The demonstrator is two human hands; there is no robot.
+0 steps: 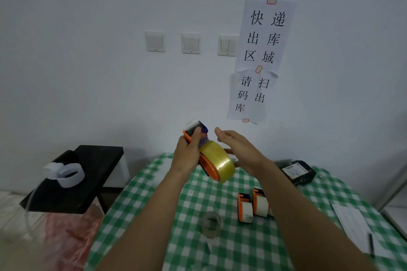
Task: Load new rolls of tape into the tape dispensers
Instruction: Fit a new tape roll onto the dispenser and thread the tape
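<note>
My left hand point(188, 152) grips an orange tape dispenser point(207, 166) and holds it up above the table. A roll of yellowish clear tape point(218, 161) sits in the dispenser, and its cutter end point(195, 128) points up. My right hand point(235, 145) hovers just right of the roll, fingers relaxed and holding nothing. Two more orange dispensers point(253, 207) loaded with white-looking tape lie on the green checked tablecloth point(167, 204). A clear tape roll point(211, 223) stands on the cloth in front of me.
A black parcel with a label point(297, 171) lies at the back right of the table. Paper and a pen point(359, 229) lie at the right edge. A black stand point(74, 178) to the left carries a strip of white label backing point(66, 172).
</note>
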